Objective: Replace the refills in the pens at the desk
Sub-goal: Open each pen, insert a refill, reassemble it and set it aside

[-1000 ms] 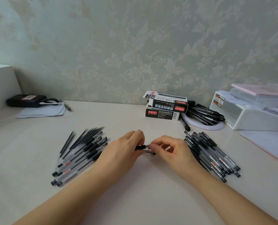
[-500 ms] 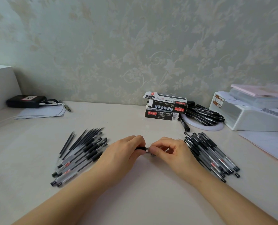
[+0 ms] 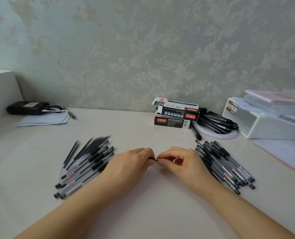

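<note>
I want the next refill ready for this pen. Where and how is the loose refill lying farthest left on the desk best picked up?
Pinch the leftmost refill near mid-length, thumb and forefinger on its two long sides, coming from above with the left hand. It is thin and lies flat, slanted, a little apart from the bundle of refills, so there is probably finger room either side; its pointed far tip is best avoided.

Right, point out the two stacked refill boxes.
Head view, right of centre: the stacked refill boxes sit by the wall, just left of the white ring piled with black pens.
</note>
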### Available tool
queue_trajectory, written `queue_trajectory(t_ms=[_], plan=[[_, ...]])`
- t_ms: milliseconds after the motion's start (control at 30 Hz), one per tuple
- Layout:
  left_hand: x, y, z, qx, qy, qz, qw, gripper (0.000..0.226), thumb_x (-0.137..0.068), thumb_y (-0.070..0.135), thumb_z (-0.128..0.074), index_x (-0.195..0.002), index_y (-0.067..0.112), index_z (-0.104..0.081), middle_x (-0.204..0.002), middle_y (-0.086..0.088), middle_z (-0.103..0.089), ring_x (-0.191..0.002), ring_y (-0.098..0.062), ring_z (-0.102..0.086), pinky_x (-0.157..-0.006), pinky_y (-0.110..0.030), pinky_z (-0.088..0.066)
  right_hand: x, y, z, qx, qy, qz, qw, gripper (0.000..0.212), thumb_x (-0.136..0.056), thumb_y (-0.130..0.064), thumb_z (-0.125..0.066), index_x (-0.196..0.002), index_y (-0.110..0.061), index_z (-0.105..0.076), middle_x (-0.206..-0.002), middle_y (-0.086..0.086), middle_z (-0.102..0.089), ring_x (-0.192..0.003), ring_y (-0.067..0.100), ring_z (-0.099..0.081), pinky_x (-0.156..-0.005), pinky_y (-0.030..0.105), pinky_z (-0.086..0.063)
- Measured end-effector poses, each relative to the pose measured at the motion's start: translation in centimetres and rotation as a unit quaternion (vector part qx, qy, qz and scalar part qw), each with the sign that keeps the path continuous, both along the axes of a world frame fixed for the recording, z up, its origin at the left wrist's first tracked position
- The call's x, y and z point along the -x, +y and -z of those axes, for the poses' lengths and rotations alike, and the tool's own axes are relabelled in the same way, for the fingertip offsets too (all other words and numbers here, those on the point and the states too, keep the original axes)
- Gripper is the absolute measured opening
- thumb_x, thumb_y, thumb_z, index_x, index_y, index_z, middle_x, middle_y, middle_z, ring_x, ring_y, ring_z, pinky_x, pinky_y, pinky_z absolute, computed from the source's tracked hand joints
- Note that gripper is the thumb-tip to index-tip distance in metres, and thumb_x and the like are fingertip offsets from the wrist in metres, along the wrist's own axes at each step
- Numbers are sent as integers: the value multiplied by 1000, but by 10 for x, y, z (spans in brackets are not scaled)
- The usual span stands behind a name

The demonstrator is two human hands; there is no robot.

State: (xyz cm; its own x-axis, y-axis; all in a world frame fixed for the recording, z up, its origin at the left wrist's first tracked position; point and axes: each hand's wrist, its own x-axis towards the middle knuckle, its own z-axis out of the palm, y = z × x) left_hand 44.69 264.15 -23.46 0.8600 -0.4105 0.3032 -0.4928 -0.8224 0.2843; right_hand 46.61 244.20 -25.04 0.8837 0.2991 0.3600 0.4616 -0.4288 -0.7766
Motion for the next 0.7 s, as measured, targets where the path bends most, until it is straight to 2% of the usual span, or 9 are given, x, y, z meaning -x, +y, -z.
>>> queue_trajectory(t_ms=[100,200,300,367,433,500,600,667,700], plan=[[1,-1,2,21,3,0,1000,18,-100,42,-34,-99,30,-47,-85,15,-49,-78,-15,-54,-65,-38,-47,0,2,0,-25,6,1,1000,14,-80,-17,-79,-87,-29,-76,-83,-12,-69,-62,0,-51,-59,12,-39],[1,-2,2,49,1,-1,999,19,-99,44,-34,-97,30,-47,-82,16,-49,-77,-15,-54,-65,-39,-47,0,3,-1,-44,16,12,999,14,-77,-30,-81,-89,-34,-74,-88,-14,-70,-63,2,-53,-59,12,-41],[1,-2,1,52,1,0,999,20,-98,44,-34,-97,29,-47,-83,15,-51,-76,-16,-54,-66,-41,-47,-1,2,0,-29,15,29,999,5,-85,-39,-72,-83,-35,-73,-81,-14,-71,-69,11,-58,-61,16,-44],[2,-3,0,55,3,2,999,20,-98,44,-34,-97,28,-47,-84,14,-52,-76,-16,-54,-66,-40,-47,-2,2,0,-18,16,25,999,7,-88,-34,-70,-81,-35,-72,-78,-14,-71,-67,8,-58,-61,19,-45],[2,-3,0,55,6,0,998,20,-99,44,-35,-97,28,-47,-84,14,-53,-75,-16,-54,-64,-39,-46,-1,1,0,-25,21,17,999,9,-86,-26,-73,-83,-35,-72,-77,-18,-67,-60,0,-51,-57,14,-41],[2,-3,0,61,7,-1,998,18,-99,42,-37,-97,28,-47,-84,13,-53,-76,-16,-54,-64,-40,-46,0,1,0,-33,29,8,999,17,-84,-22,-76,-90,-37,-71,-82,-20,-66,-58,-1,-50,-57,11,-39],[2,-3,0,70,8,2,998,19,-99,42,-37,-98,28,-49,-84,15,-53,-77,-15,-54,-67,-40,-47,0,3,0,-29,35,9,999,18,-83,-34,-76,-98,-39,-69,-93,-16,-67,-65,5,-53,-63,17,-45],[2,-3,1,74,6,8,997,22,-98,44,-36,-98,28,-50,-83,15,-53,-75,-13,-53,-66,-39,-47,-2,3,0,-22,37,11,999,4,-88,-38,-69,-91,-36,-71,-87,-13,-70,-72,13,-60,-66,25,-48],[2,-3,1,74,4,12,997,22,-98,44,-36,-97,27,-50,-82,15,-52,-74,-13,-53,-65,-39,-47,-2,2,1,-17,34,9,999,6,-90,-37,-67,-87,-35,-72,-83,-11,-71,-75,14,-62,-68,28,-49]])
